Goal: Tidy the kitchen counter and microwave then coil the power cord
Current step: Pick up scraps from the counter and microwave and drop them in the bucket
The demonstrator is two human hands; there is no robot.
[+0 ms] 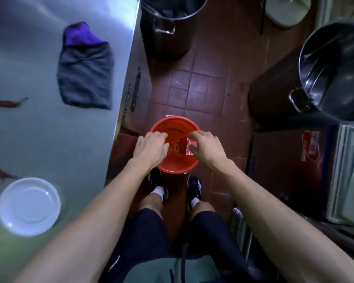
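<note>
A dark red tiled floor (194, 82) is running beside a stainless steel counter (39, 129), with large steel stockpots (333, 74) standing at the far side. On the counter a folded grey cloth (86, 78) is lying near the edge, a white plate (29, 206) nearer the person, and a red chilli (6, 103) between them. Over a red bucket (178, 168) on the floor, the left hand (151, 147) is curling its fingers downward, contents hidden, while the right hand (205, 147) is pinching a small pink wrapper (190, 147).

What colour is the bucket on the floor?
The bucket is red-orange, seen best in the head view, under both hands.
</note>
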